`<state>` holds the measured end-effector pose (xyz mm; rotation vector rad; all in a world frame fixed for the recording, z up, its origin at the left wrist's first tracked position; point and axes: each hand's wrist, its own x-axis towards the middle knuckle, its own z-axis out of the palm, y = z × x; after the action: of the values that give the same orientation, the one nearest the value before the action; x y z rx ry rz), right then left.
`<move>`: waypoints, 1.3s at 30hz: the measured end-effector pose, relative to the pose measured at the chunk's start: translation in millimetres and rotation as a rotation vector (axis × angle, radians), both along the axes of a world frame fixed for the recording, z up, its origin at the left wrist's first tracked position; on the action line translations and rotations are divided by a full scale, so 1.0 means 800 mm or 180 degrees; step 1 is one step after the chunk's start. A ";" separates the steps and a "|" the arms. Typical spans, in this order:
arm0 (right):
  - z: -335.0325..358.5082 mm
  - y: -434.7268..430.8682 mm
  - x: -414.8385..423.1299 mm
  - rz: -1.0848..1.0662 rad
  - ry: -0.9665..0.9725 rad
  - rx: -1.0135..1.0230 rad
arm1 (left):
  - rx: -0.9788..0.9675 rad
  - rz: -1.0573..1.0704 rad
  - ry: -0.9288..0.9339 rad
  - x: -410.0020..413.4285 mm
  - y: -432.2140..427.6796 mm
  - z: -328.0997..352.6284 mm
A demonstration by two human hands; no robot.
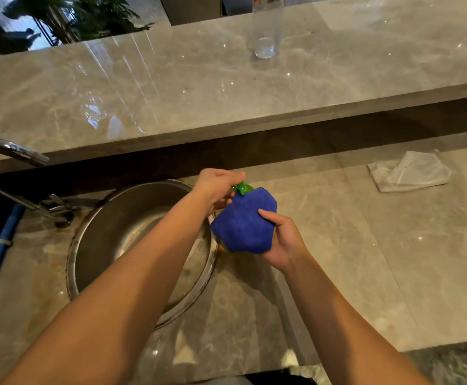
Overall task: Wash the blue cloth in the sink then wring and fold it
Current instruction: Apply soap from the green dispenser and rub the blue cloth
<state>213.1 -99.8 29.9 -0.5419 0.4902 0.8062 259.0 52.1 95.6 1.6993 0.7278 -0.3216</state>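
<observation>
The blue cloth is bunched up in my right hand, held just right of the round steel sink, over its rim and the counter. My left hand rests on top of a green pump nozzle that pokes out just above the cloth; the bottle under it is hidden behind the cloth. The sink bowl looks empty.
A chrome tap reaches in from the left, with its base by the sink. A crumpled white cloth lies on the counter at the right. A clear glass stands on the raised marble ledge behind.
</observation>
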 end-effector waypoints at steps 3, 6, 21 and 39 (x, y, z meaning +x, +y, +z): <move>-0.004 0.002 0.000 0.0006 -0.0004 0.0057 | 0.0120 -0.0103 -0.0044 -0.001 0.000 -0.004; -0.006 0.004 0.001 -0.0001 -0.0028 0.0149 | 0.0236 -0.0174 -0.0070 0.001 0.001 -0.010; 0.035 -0.010 -0.008 0.0035 0.0017 0.0323 | 0.0635 0.0637 -0.0692 -0.021 0.002 -0.007; 0.124 -0.027 -0.086 0.0294 -0.4038 -0.2914 | -0.2073 0.1253 -0.0575 -0.193 -0.053 0.039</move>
<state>144.6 -121.7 129.2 -1.7594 -0.4057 0.1469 104.5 9.7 127.1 0.9322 0.7067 -0.1047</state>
